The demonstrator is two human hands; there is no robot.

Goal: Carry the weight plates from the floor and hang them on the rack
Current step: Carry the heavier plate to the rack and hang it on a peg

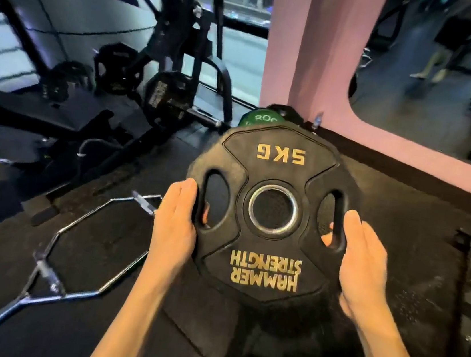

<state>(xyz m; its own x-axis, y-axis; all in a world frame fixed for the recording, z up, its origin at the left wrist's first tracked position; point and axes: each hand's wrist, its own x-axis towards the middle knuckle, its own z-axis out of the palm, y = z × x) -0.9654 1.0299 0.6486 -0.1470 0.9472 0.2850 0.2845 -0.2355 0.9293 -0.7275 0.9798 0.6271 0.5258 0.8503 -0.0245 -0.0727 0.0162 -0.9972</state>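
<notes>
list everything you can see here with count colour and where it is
5 kg weight plate: one, black with gold lettering, held up in the centre between both hands
green plate: one, green, partly hidden just behind the held plate by the pink wall
plates on the machine: at least three, black, hung on the frame at upper left
hex bar: one, chrome, lying on the floor at lower left
floor mat: black rubber, underfoot
pink wall: one, behind the plate, with a mirror to its right
left hand: grips the plate's left handle slot
right hand: grips the plate's right handle slot
</notes>
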